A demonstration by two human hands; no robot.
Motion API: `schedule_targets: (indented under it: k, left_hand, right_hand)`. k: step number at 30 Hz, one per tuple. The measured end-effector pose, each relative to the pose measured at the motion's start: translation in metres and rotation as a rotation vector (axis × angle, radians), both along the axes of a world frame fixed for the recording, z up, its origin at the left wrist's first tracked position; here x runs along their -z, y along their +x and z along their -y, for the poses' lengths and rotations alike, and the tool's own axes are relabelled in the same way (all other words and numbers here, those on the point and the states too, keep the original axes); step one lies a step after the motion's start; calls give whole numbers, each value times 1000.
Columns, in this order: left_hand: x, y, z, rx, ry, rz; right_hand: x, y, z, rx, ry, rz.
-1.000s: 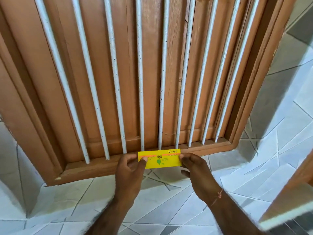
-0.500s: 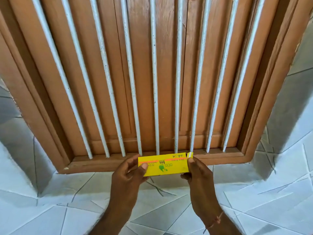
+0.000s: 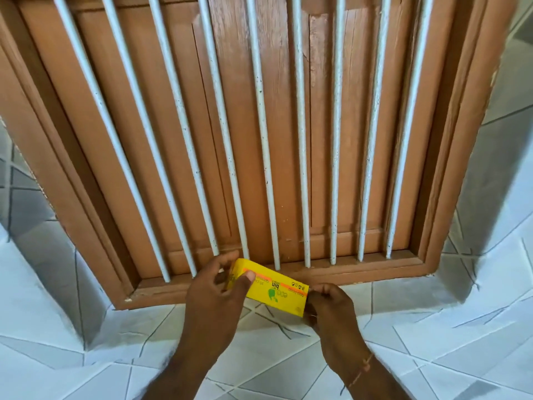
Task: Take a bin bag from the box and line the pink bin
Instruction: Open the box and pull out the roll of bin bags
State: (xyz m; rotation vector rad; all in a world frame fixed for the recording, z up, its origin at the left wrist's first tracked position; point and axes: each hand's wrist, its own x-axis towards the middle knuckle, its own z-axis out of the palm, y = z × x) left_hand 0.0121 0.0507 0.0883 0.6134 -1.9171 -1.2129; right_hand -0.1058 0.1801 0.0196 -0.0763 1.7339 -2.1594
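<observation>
A small rectangular yellow cardboard box (image 3: 271, 291), printed with green lettering and an orange stripe along its upper edge, is being held between both hands in the lower centre of the head view. The box is lying tilted, its left end sitting higher than its right end, and its printing is reading upside down to the camera.

The left hand (image 3: 215, 298) is gripping the left end of the box: its thumb is pressing on the front face near the orange stripe, while the fingers are wrapping around the far end. The right hand (image 3: 328, 308) is pinching the right end of the box, its fingertips closing on the short edge at the lower right corner. A thin string bracelet (image 3: 362, 368) is showing on the right wrist. The box is therefore spanning the gap between the two hands, touching both, and is sitting clear of any surface.

Behind the box, a brown wooden panelled window shutter (image 3: 288, 111) is standing within a brown wooden frame (image 3: 450, 168), with white vertical metal bars (image 3: 259, 125) running in front of it. Pale tiled surfaces with dark angular lines (image 3: 432, 327) are surrounding the frame below and at both sides. Whether the box flap is open cannot be told.
</observation>
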Motion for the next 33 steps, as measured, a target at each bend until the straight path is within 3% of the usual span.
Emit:
schedule_targets:
  k: [4, 6, 12, 19, 23, 26, 29, 33]
  left_hand:
    - [-32, 0, 0, 82, -273, 38]
    - [-49, -3, -1, 143, -399, 33]
    - [-76, -6, -3, 243, -603, -17]
    - [-89, 9, 43, 101, -375, -149]
    - [-24, 27, 108, -123, 59, -162]
    - [44, 30, 129, -191, 369, -53]
    - [85, 16, 126, -260, 393, 72]
    - [85, 8, 114, -348, 197, 94]
  right_hand:
    - [-9, 20, 15, -174, -492, 442]
    - [-9, 26, 24, -178, -623, 577]
    - [-15, 33, 36, -243, -790, 662]
    - [-9, 25, 33, -223, -673, 610]
    - [-10, 10, 13, -93, -592, 485]
    - [-11, -4, -6, 0, -523, 385]
    - [-13, -9, -16, -41, -464, 293]
    - [-9, -7, -10, -100, -327, 154]
